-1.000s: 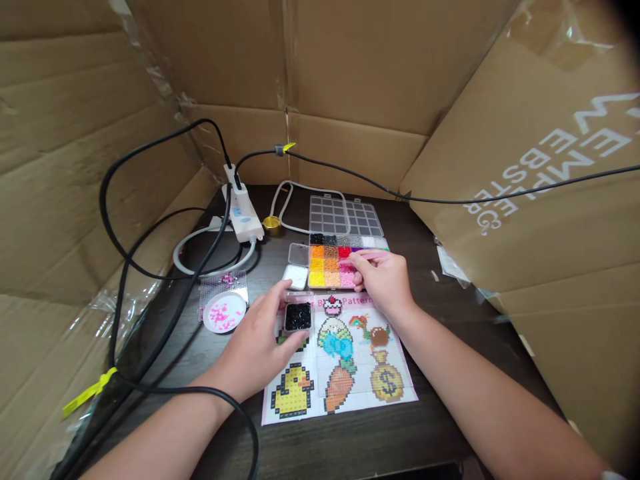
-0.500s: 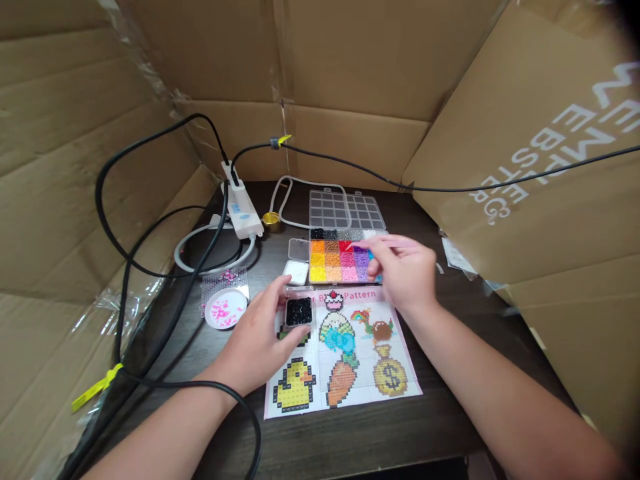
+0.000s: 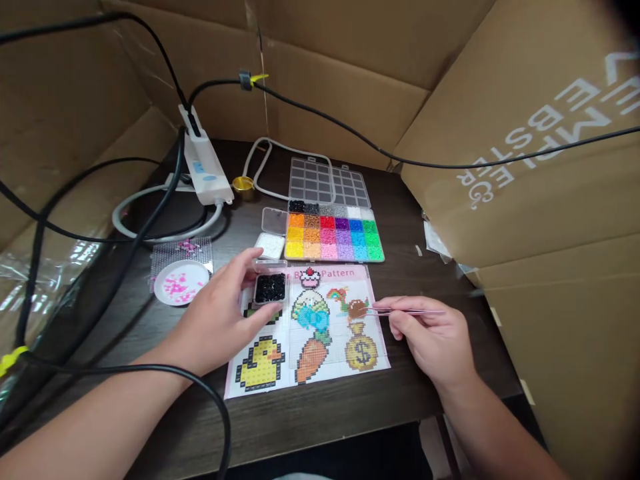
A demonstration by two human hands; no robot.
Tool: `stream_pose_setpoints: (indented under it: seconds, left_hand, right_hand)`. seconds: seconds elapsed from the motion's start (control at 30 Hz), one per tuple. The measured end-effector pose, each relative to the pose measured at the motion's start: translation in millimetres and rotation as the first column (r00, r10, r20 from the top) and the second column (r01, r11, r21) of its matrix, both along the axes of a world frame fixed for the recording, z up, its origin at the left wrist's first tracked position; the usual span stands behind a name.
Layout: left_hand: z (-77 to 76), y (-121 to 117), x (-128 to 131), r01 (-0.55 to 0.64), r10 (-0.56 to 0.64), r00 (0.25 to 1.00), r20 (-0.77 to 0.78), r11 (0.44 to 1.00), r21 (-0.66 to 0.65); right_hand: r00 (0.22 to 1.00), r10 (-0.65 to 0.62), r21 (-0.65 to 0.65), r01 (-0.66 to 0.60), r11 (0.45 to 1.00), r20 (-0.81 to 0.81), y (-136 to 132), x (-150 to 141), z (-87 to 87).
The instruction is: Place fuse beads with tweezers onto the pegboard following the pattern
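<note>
My left hand (image 3: 220,313) grips a small clear box of black beads (image 3: 270,288) between thumb and fingers, on the upper left of a bead pattern sheet (image 3: 320,333). My right hand (image 3: 433,337) rests at the sheet's right edge, pinching pink tweezers (image 3: 407,311) whose tip points left at the brown bird picture. Beyond the sheet lies an open bead organiser (image 3: 333,237) with many coloured compartments and its clear lid folded back.
A white dish of pink beads (image 3: 180,282) sits on a clear pegboard at the left. A small box of white beads (image 3: 271,245) lies by the organiser. Black cables, a white power adapter (image 3: 204,168) and a gold cap lie behind. Cardboard walls surround the dark table (image 3: 320,413).
My right hand drew back from the bead organiser with the tweezers, down to the right edge of the pattern sheet. The camera tilted down and right. The left hand stayed on the black bead box.
</note>
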State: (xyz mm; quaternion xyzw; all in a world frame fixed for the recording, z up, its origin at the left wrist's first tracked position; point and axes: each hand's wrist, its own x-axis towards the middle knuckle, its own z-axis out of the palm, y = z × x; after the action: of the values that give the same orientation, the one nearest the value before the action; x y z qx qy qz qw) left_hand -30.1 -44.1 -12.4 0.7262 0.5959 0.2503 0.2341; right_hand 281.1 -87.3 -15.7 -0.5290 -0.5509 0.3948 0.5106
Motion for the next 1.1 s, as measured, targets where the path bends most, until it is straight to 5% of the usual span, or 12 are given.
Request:
stream_pose_setpoints:
  seconds: [0.2,1.1]
  left_hand:
    - [0.6,0.3,0.4,-0.031,0.031,0.999,0.014,0.999,-0.031]
    - [-0.7,-0.7,-0.9,-0.018,0.018,1.000,0.009,1.000,-0.023]
  right_hand:
    - [0.998,0.059,-0.099,-0.061,0.993,-0.024,4.5,-8.4,0.9]
    - [0.993,0.042,-0.089,-0.032,0.995,0.111,3.9,-9.6,3.9]
